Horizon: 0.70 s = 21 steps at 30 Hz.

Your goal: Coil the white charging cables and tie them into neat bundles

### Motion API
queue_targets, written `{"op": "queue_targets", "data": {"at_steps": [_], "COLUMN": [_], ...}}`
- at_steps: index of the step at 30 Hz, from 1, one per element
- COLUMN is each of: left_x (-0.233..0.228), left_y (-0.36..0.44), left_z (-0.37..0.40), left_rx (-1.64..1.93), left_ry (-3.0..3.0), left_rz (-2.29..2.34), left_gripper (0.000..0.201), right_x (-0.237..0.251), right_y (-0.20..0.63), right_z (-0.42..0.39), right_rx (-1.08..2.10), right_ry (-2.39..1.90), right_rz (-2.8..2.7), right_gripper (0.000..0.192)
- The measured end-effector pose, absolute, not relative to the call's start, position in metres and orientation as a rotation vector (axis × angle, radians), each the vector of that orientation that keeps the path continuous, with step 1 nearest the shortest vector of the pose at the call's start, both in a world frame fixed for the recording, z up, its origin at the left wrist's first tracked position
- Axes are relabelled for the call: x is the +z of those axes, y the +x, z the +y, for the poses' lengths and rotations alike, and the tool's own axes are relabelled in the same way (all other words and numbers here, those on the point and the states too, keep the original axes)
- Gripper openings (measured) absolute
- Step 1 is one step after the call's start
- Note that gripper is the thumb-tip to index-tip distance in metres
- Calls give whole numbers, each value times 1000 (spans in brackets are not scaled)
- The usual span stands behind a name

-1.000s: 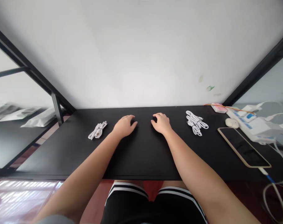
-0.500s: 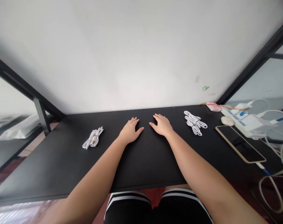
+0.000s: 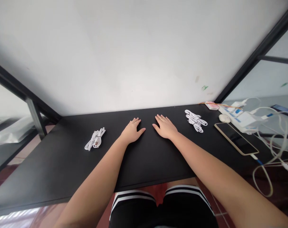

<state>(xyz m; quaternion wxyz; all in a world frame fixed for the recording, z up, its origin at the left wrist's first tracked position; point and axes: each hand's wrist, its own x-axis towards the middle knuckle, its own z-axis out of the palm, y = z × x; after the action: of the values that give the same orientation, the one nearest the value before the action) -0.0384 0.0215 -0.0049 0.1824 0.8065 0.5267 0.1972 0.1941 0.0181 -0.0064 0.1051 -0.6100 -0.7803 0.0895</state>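
— While both palms lie flat on the black desk (image 3: pixel 63 164), what do they hold?
— Nothing. The left hand (image 3: pixel 132 132) and right hand (image 3: pixel 166 127) rest with fingers spread, side by side.
— Nearest things?
— A small cable bundle (image 3: pixel 95 139) lies left of them, a cable pile (image 3: pixel 195 120) right, with a phone (image 3: pixel 236 138) beyond.

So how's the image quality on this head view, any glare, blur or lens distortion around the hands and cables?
Head view: even soft daylight, both hands, left hand and right hand, sharp with faint shadows on the matte black table; wide-angle lens bends the black frame bars at the edges; mild sheen on the phone; white cable bundles slightly overexposed.
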Motion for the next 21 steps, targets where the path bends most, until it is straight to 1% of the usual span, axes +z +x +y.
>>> {"op": "queue_targets", "data": {"at_steps": [7, 21], "left_x": [-7, 2], "left_y": [-38, -37], "left_z": [22, 18], "left_rx": [585, 484], "left_ry": [2265, 2271], "left_rz": [1483, 1521], "left_gripper": [64, 68], "right_x": [-6, -8], "right_y": [208, 210], "right_z": [3, 5], "right_rx": [268, 287], "right_ry": [-1769, -1732], "right_rz": [-2346, -2323], "right_gripper": [73, 73]}}
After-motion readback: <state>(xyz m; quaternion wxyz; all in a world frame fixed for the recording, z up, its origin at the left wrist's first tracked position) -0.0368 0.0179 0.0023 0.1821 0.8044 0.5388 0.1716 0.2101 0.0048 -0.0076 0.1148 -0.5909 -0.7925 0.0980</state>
